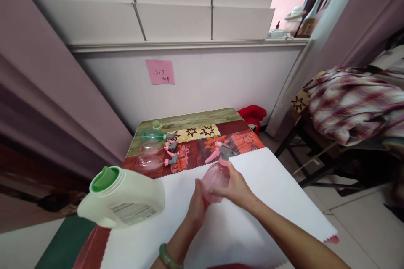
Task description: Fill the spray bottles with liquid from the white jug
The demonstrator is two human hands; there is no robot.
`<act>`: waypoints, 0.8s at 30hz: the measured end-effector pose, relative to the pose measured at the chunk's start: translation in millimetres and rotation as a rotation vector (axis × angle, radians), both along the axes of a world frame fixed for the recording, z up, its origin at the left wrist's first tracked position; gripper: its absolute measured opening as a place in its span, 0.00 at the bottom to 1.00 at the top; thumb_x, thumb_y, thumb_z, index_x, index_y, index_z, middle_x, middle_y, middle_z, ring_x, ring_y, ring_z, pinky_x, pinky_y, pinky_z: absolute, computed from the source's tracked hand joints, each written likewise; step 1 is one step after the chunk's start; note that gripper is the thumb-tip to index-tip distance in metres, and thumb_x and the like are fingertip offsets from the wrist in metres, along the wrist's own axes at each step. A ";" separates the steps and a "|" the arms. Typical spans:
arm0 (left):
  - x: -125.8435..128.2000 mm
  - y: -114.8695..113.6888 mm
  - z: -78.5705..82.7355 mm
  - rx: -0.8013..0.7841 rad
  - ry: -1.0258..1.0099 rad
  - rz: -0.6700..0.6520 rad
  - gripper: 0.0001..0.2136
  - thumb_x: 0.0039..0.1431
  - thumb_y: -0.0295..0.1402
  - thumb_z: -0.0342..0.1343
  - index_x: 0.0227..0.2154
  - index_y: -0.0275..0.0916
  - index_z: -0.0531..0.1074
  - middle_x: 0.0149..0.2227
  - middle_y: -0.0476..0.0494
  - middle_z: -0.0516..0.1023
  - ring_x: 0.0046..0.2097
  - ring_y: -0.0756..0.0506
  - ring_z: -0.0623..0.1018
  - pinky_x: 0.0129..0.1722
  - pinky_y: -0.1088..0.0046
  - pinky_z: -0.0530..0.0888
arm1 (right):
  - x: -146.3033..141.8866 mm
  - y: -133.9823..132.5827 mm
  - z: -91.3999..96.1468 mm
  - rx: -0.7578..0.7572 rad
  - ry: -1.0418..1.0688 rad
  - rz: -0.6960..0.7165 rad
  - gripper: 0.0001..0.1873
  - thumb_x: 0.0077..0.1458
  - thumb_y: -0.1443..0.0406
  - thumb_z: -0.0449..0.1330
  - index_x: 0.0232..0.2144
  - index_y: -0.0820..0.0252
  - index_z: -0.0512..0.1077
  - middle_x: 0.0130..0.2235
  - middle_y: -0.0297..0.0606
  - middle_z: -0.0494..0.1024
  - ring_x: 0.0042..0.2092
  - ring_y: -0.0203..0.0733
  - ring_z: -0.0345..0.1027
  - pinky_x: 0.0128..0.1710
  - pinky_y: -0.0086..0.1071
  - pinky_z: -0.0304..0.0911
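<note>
Both hands hold a pink see-through spray bottle (215, 175) above the white cloth, tilted, its pink and grey spray head (221, 152) up. My left hand (197, 206) wraps round the lower left side of the bottle. On the upper right side, just below the neck, my right hand (235, 187) grips it with thumb and fingers. To the left stands a large pale green jug (135, 193), its mouth uncapped and a green piece (105, 178) in the opening. Farther back, a green spray bottle (152, 135) and two pink spray bottles (150, 162) lie on their sides.
A white cloth (268, 206) with a zigzag edge covers the near part of the patterned table (217, 128). A small green cap (157, 125) is near the back left. Beyond is a wall with a pink note (160, 72). At right, a plaid shirt (353, 101) lies on dark furniture.
</note>
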State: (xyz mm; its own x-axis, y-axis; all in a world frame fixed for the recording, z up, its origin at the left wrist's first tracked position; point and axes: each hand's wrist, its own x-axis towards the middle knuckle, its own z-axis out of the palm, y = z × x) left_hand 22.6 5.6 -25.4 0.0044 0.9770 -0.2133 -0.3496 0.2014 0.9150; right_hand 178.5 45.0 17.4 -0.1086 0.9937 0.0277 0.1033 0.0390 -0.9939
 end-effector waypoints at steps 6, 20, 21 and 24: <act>-29.4 26.0 -45.5 0.276 0.614 0.174 0.23 0.50 0.45 0.70 0.46 0.38 0.77 0.57 0.30 0.75 0.66 0.28 0.65 0.68 0.46 0.53 | 58.7 111.1 -15.6 0.111 -0.571 -0.218 0.42 0.36 0.49 0.75 0.51 0.55 0.67 0.45 0.40 0.80 0.43 0.52 0.76 0.41 0.43 0.70; -39.7 29.3 -92.2 0.759 1.702 0.095 0.20 0.64 0.35 0.56 0.57 0.33 0.70 0.60 0.29 0.73 0.61 0.33 0.71 0.61 0.51 0.64 | 122.3 311.7 -61.2 0.095 -0.738 -0.457 0.38 0.36 0.55 0.75 0.49 0.58 0.67 0.50 0.48 0.79 0.52 0.56 0.74 0.49 0.40 0.66; -40.1 29.3 -91.7 0.760 1.702 0.093 0.20 0.64 0.35 0.57 0.57 0.33 0.70 0.60 0.29 0.73 0.61 0.33 0.71 0.62 0.51 0.64 | 121.7 318.5 -66.6 0.094 -0.730 -0.466 0.38 0.37 0.55 0.74 0.49 0.59 0.67 0.50 0.49 0.79 0.52 0.57 0.74 0.49 0.40 0.66; -40.8 29.3 -91.2 0.746 1.714 0.073 0.21 0.64 0.35 0.57 0.58 0.33 0.69 0.60 0.29 0.73 0.61 0.34 0.71 0.62 0.51 0.64 | 120.5 333.6 -80.6 0.108 -0.696 -0.487 0.38 0.36 0.57 0.75 0.50 0.60 0.67 0.50 0.51 0.79 0.51 0.58 0.74 0.49 0.42 0.66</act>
